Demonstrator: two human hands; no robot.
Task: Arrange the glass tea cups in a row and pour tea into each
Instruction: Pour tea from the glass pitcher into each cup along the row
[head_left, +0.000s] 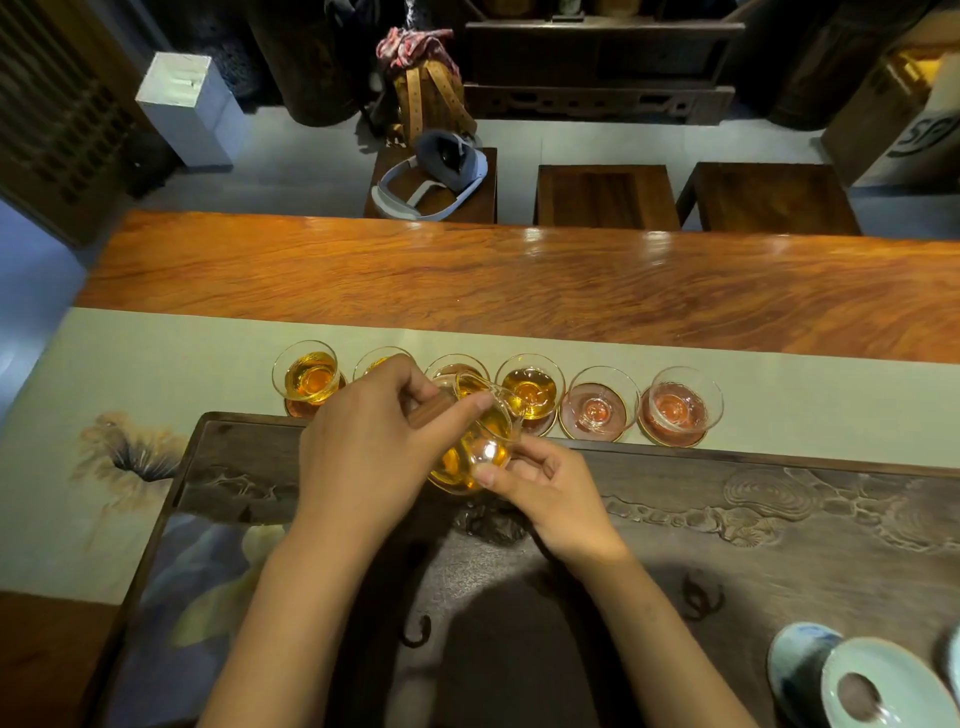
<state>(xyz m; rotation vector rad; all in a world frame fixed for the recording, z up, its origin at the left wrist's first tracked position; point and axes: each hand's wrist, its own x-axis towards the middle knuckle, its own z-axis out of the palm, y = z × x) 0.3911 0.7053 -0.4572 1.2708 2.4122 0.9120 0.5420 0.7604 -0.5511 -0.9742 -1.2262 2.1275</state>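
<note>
Six clear glass tea cups (602, 399) in a row on round coasters along the pale cloth runner (156, 364), just beyond the dark carved wooden tea tray (779, 499). Left hand (363, 441) wrapped round the wooden handle of a clear glass pitcher of amber tea (478, 441), tilted over the fourth cup. Right hand (550, 493) pinching its base. Four cups on the left amber-filled; two on the right empty.
</note>
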